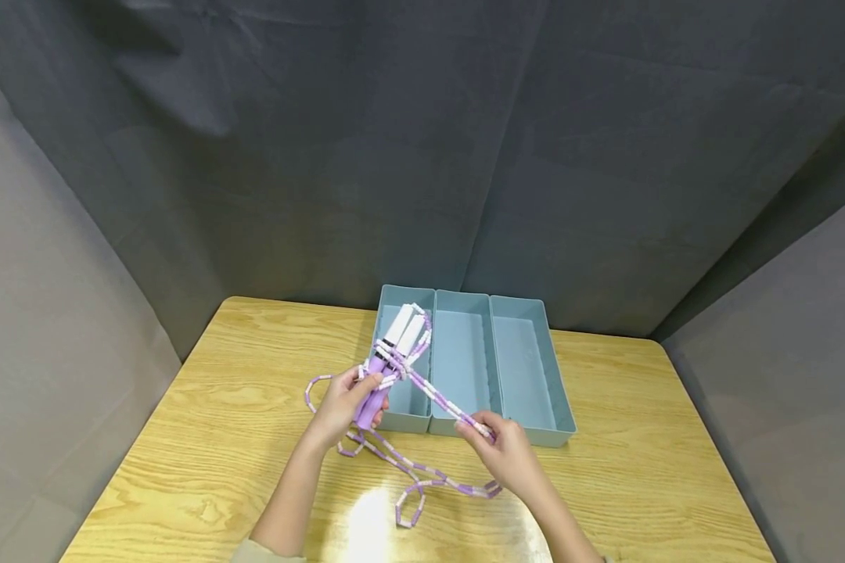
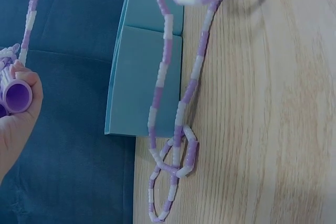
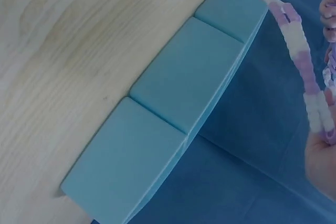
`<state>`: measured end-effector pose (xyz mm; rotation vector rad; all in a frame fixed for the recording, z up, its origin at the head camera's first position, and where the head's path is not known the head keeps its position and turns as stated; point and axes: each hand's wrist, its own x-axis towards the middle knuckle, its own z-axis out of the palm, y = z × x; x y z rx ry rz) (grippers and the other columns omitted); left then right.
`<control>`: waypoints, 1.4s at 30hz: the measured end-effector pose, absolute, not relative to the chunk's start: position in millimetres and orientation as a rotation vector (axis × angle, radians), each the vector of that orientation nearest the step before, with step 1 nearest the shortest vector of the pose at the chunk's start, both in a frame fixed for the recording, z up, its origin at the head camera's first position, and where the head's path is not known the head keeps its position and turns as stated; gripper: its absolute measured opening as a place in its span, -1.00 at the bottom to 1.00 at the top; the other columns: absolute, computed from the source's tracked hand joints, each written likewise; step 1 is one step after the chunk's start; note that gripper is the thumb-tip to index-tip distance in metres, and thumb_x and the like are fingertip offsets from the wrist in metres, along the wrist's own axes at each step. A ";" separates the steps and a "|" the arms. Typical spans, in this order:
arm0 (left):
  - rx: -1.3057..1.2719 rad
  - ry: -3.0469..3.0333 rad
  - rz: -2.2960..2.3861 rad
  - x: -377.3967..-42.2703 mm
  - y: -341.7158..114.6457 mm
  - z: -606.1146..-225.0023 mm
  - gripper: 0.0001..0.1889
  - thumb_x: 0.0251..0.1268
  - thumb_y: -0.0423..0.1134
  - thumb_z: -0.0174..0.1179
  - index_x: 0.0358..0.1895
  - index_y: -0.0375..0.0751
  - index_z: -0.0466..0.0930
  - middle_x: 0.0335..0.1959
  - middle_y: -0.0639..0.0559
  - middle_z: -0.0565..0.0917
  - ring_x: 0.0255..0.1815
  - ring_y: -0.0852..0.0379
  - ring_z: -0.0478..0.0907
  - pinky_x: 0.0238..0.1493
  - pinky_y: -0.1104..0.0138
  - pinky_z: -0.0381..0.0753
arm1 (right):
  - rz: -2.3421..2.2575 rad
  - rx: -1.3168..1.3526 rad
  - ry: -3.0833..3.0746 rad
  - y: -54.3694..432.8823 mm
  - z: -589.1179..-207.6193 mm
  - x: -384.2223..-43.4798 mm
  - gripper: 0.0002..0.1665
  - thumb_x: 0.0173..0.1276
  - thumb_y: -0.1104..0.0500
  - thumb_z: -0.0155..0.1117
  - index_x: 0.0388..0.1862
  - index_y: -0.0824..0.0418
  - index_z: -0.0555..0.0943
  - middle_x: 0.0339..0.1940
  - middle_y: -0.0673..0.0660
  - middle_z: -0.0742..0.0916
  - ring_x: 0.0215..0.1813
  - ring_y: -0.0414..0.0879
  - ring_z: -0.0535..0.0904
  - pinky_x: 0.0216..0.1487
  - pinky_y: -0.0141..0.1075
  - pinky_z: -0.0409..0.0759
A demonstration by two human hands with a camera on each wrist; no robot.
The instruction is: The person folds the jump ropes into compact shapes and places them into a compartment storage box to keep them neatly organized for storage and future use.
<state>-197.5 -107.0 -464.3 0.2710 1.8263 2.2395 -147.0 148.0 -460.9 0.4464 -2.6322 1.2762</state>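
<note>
A beaded jump rope with purple and white segments has two purple-and-white handles (image 1: 403, 332) lying side by side. My left hand (image 1: 343, 405) grips both handles near their purple ends, thumb across the top. Some turns of the beaded cord (image 1: 442, 401) are wrapped round the handles. To the right, my right hand (image 1: 505, 447) pinches a doubled stretch of that cord, drawn straight out from the handles. The remaining cord hangs in loops below, down by the table; the left wrist view shows these loose loops (image 2: 158, 98) close up. The right wrist view catches the right hand (image 3: 321, 166) only partly.
Behind the hands, a blue-grey organizer with three long compartments (image 1: 528, 352) stands on the wooden table (image 1: 253, 391). The handles are held above its left compartment. Dark cloth (image 1: 366, 156) hangs behind the table, with lighter grey panels (image 1: 49, 313) at the sides.
</note>
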 end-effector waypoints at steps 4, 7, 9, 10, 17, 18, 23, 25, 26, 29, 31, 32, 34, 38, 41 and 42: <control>0.297 1.840 2.211 -197.0 -107.1 -462.3 -0.64 0.37 -0.18 -0.02 -0.09 -0.52 0.35 -0.54 -0.16 0.55 -0.69 0.17 0.49 -0.63 0.37 0.61 | 1.193 0.569 -2.500 151.4 -455.4 -149.9 -0.91 0.17 0.25 0.29 -0.50 0.21 0.59 -0.79 -0.22 0.31 -0.75 -0.48 0.05 -0.85 -0.58 0.05; 0.309 1.842 2.188 -197.7 -106.8 -461.7 -0.65 0.38 -0.20 -0.04 -0.09 -0.53 0.35 -0.56 -0.15 0.55 -0.69 0.17 0.49 -0.64 0.39 0.60 | 1.063 0.640 -2.429 154.9 -447.1 -152.9 -0.94 0.14 0.30 0.31 -0.48 0.22 0.59 -0.77 -0.23 0.31 -0.72 -0.48 0.04 -0.83 -0.61 0.04; 0.298 1.860 2.158 -197.7 -106.5 -459.6 -0.68 0.39 -0.24 -0.06 -0.08 -0.54 0.35 -0.56 -0.15 0.55 -0.69 0.16 0.49 -0.63 0.39 0.60 | 0.995 0.665 -2.415 157.1 -439.7 -154.9 -0.95 0.12 0.31 0.32 -0.46 0.22 0.61 -0.76 -0.23 0.31 -0.71 -0.47 0.05 -0.81 -0.62 0.05; 0.294 1.865 2.148 -197.6 -106.3 -458.9 -0.69 0.40 -0.26 -0.07 -0.07 -0.54 0.35 -0.56 -0.15 0.55 -0.69 0.15 0.49 -0.63 0.38 0.60 | 0.960 0.683 -2.409 158.3 -436.0 -155.9 -0.96 0.11 0.32 0.32 -0.44 0.23 0.61 -0.75 -0.22 0.32 -0.70 -0.46 0.06 -0.79 -0.62 0.06; 0.239 1.979 2.045 -200.2 -104.6 -463.4 -0.69 0.34 -0.20 0.03 -0.11 -0.47 0.41 -0.56 -0.20 0.57 -0.68 0.10 0.48 -0.63 0.34 0.59 | 0.836 0.779 -2.400 162.6 -416.0 -160.3 -0.89 0.09 0.32 0.34 -0.35 0.27 0.64 -0.68 -0.13 0.50 -0.68 -0.45 0.17 -0.74 -0.63 0.21; 0.238 2.004 2.025 -200.2 -104.1 -464.0 -0.68 0.33 -0.18 0.04 -0.12 -0.46 0.42 -0.56 -0.20 0.57 -0.69 0.10 0.48 -0.63 0.34 0.59 | 0.826 0.793 -2.404 162.9 -414.2 -160.9 -0.88 0.10 0.31 0.34 -0.34 0.26 0.64 -0.66 -0.13 0.51 -0.67 -0.45 0.17 -0.73 -0.62 0.22; 0.250 2.081 1.932 -199.3 -103.2 -467.0 -0.64 0.28 -0.12 0.09 -0.13 -0.44 0.44 -0.58 -0.17 0.58 -0.71 0.11 0.48 -0.66 0.35 0.57 | 0.773 0.884 -2.407 163.8 -408.4 -165.0 -0.88 0.11 0.28 0.33 -0.33 0.22 0.65 -0.52 -0.06 0.62 -0.61 -0.41 0.27 -0.64 -0.60 0.31; 0.266 2.085 1.901 -198.8 -103.8 -467.8 -0.64 0.28 -0.13 0.10 -0.13 -0.44 0.44 -0.59 -0.16 0.58 -0.71 0.12 0.48 -0.67 0.36 0.57 | 0.738 0.927 -2.388 164.2 -406.1 -167.6 -0.89 0.11 0.27 0.34 -0.34 0.22 0.65 -0.49 -0.04 0.65 -0.59 -0.39 0.32 -0.61 -0.59 0.35; 0.280 2.087 1.883 -198.6 -104.2 -468.2 -0.64 0.28 -0.12 0.10 -0.12 -0.44 0.45 -0.60 -0.16 0.58 -0.71 0.12 0.49 -0.67 0.35 0.57 | 0.720 0.952 -2.373 164.4 -404.7 -169.0 -0.89 0.10 0.27 0.34 -0.34 0.22 0.64 -0.47 -0.03 0.66 -0.58 -0.38 0.34 -0.60 -0.58 0.37; 0.334 2.099 1.821 -197.7 -105.9 -468.3 -0.65 0.27 -0.12 0.10 -0.13 -0.41 0.47 -0.59 -0.17 0.60 -0.72 0.13 0.50 -0.68 0.35 0.58 | 0.687 1.021 -2.343 165.8 -399.9 -173.1 -0.90 0.09 0.25 0.35 -0.37 0.19 0.64 -0.46 -0.03 0.67 -0.56 -0.37 0.40 -0.57 -0.57 0.41; 0.384 2.094 1.786 -197.0 -107.2 -469.2 -0.68 0.28 -0.14 0.09 -0.14 -0.41 0.48 -0.60 -0.20 0.60 -0.73 0.13 0.50 -0.70 0.33 0.58 | 0.676 1.061 -2.350 166.9 -396.7 -175.4 -0.90 0.09 0.23 0.35 -0.37 0.16 0.64 -0.45 -0.05 0.68 -0.55 -0.38 0.42 -0.55 -0.57 0.43; 0.401 2.092 1.765 -196.5 -107.7 -469.0 -0.69 0.28 -0.15 0.10 -0.16 -0.40 0.49 -0.61 -0.19 0.60 -0.74 0.12 0.50 -0.71 0.33 0.57 | 0.676 1.079 -2.359 167.4 -395.0 -176.4 -0.90 0.09 0.22 0.35 -0.37 0.15 0.65 -0.45 -0.06 0.68 -0.54 -0.38 0.42 -0.54 -0.57 0.43; 0.430 2.062 1.734 -195.3 -108.7 -468.8 -0.72 0.27 -0.18 0.10 -0.22 -0.41 0.48 -0.64 -0.17 0.58 -0.76 0.13 0.48 -0.74 0.33 0.55 | 0.684 1.118 -2.391 168.4 -392.0 -178.3 -0.89 0.09 0.19 0.36 -0.36 0.13 0.66 -0.44 -0.08 0.69 -0.53 -0.39 0.43 -0.53 -0.58 0.44; 0.476 2.006 1.672 -192.9 -110.0 -467.7 -0.75 0.25 -0.21 0.10 -0.34 -0.40 0.43 -0.71 -0.08 0.54 -0.79 0.14 0.45 -0.77 0.39 0.49 | 0.766 1.214 -2.452 168.6 -386.0 -182.9 -0.89 0.09 0.17 0.36 -0.35 0.13 0.67 -0.41 -0.09 0.70 -0.47 -0.39 0.52 -0.46 -0.60 0.49; 0.502 1.979 1.622 -191.9 -111.5 -468.7 -0.76 0.25 -0.21 0.10 -0.36 -0.38 0.42 -0.72 -0.11 0.54 -0.81 0.15 0.43 -0.77 0.38 0.50 | 0.856 1.284 -2.500 167.8 -381.2 -186.9 -0.90 0.09 0.18 0.37 -0.38 0.15 0.68 -0.42 -0.07 0.72 -0.45 -0.36 0.56 -0.46 -0.58 0.51; 0.505 1.974 1.606 -191.8 -112.0 -469.2 -0.77 0.25 -0.21 0.10 -0.37 -0.37 0.43 -0.72 -0.14 0.54 -0.81 0.15 0.43 -0.77 0.35 0.52 | 0.879 1.302 -2.519 167.6 -379.7 -188.3 -0.90 0.09 0.18 0.37 -0.39 0.16 0.68 -0.42 -0.06 0.72 -0.45 -0.36 0.56 -0.47 -0.57 0.52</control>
